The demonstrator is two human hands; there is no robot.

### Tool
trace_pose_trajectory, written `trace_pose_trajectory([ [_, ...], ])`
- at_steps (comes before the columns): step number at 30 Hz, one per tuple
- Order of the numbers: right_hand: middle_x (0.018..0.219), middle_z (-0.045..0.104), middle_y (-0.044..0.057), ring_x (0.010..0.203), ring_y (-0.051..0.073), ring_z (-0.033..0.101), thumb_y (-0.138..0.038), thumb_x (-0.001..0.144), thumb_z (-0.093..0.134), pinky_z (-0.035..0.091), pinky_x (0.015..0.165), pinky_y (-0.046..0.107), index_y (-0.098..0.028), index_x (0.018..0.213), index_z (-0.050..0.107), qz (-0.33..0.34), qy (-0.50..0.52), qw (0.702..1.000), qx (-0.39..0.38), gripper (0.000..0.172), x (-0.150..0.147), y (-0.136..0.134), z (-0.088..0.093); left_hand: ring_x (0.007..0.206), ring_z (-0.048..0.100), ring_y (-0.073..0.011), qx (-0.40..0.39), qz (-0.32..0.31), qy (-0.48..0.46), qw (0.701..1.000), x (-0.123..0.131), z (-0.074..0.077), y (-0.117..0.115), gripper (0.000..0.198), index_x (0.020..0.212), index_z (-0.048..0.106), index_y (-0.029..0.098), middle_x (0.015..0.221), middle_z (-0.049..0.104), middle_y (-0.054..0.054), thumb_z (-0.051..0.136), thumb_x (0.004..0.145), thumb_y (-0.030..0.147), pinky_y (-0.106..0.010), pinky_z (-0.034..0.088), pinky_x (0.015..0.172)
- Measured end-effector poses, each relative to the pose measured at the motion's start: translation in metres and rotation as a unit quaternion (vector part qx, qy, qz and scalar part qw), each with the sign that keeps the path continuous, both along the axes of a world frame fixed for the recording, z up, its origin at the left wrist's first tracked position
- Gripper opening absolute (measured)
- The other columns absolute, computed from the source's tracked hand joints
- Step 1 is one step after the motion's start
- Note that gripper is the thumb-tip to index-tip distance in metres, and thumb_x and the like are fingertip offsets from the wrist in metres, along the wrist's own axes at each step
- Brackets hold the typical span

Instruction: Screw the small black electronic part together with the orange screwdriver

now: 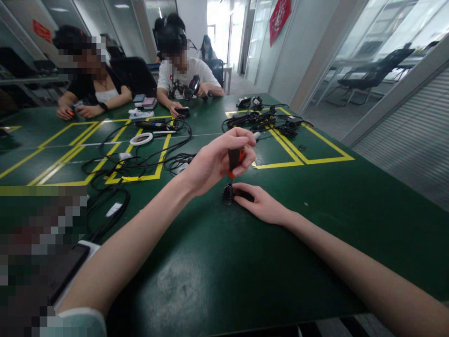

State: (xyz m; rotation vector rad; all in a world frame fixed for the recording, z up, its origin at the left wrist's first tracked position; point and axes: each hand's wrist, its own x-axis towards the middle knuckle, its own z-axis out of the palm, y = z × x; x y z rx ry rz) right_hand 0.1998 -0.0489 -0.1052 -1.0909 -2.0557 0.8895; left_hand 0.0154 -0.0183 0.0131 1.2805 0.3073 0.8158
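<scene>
1. Left hand (pixel 219 157): your fingers are curled closed around the handle of a screwdriver (pixel 235 160). The handle is black with orange-red sections.
2. Screwdriver: you have it near upright, handle uppermost, with the shaft running down to a small black part (pixel 227 197). The exact seating of the tip is too small to make out.
3. Small black part: it stands on the green table (pixel 315 262) in front of you, directly below your left hand.
4. Right hand (pixel 264 205): it rests low, partly curled, with thumb and forefinger spread slightly and their tips at the right side of the part — you cannot tell from this view whether they grip it.
5. Beyond your hands, to the right: a tangle of black cables (pixel 253 120) lies across yellow tape outlines (pixel 280 165).
6. To your left: more looped black leads (pixel 129 164) lie on the table, with a white ring (pixel 141 139) among them.
7. Far side: a co-worker in a white shirt (pixel 196 70) holds a power drill (pixel 193 88) — well apart from your hands.
</scene>
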Motion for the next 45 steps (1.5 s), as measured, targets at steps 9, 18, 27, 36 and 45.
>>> trace_pose_trajectory([
  [9, 0.127, 0.077, 0.009, 0.118, 0.026, 0.073, -0.022, 0.096, 0.058, 0.056, 0.108, 0.045, -0.020, 0.126, 0.071, -0.006, 0.005, 1.000, 0.005, 0.032, 0.0007, 0.0006, -0.0037, 0.062, 0.057, -0.0107, 0.006, -0.003, -0.002, 1.000, -0.0002, -0.0024, 0.0006, 0.026, 0.079, 0.057, 0.016, 0.069, 0.059, 0.000, 0.065, 0.087, 0.039, -0.023, 0.047, 0.061],
  [18, 0.128, 0.077, 0.008, 0.117, 0.027, 0.073, -0.021, 0.096, 0.059, 0.056, 0.108, 0.049, -0.023, 0.126, 0.072, -0.008, 0.005, 1.000, 0.004, 0.033, 0.0005, 0.0003, -0.0027, 0.054, 0.049, -0.0100, 0.007, 0.008, 0.013, 1.000, -0.0011, -0.0008, 0.0010, 0.030, 0.085, 0.063, 0.015, 0.065, 0.057, 0.000, 0.059, 0.089, 0.045, -0.024, 0.041, 0.054],
  [27, 0.127, 0.077, 0.009, 0.117, 0.027, 0.073, -0.022, 0.096, 0.059, 0.056, 0.107, 0.048, -0.021, 0.126, 0.071, -0.003, 0.004, 1.000, 0.002, 0.032, 0.0001, 0.0009, -0.0028, 0.059, 0.055, -0.0091, 0.001, -0.001, -0.002, 1.000, 0.0009, -0.0016, -0.0003, 0.025, 0.084, 0.053, 0.018, 0.069, 0.059, 0.003, 0.071, 0.082, 0.035, -0.021, 0.044, 0.058],
  [36, 0.129, 0.077, 0.009, 0.118, 0.026, 0.073, -0.022, 0.096, 0.059, 0.056, 0.108, 0.048, -0.022, 0.127, 0.071, -0.007, 0.007, 1.000, 0.002, 0.033, 0.0006, 0.0007, -0.0036, 0.054, 0.049, -0.0092, 0.006, 0.002, 0.010, 1.000, -0.0021, -0.0017, 0.0022, 0.035, 0.076, 0.061, 0.015, 0.064, 0.053, 0.000, 0.058, 0.090, 0.047, -0.023, 0.040, 0.053],
  [45, 0.128, 0.077, 0.010, 0.117, 0.027, 0.073, -0.022, 0.096, 0.058, 0.056, 0.107, 0.048, -0.020, 0.126, 0.071, -0.005, 0.006, 1.000, 0.004, 0.033, -0.0001, 0.0003, -0.0022, 0.055, 0.050, -0.0080, 0.004, 0.014, -0.001, 1.000, 0.0011, -0.0007, -0.0023, 0.025, 0.085, 0.051, 0.019, 0.067, 0.057, 0.004, 0.072, 0.082, 0.034, -0.020, 0.040, 0.054],
])
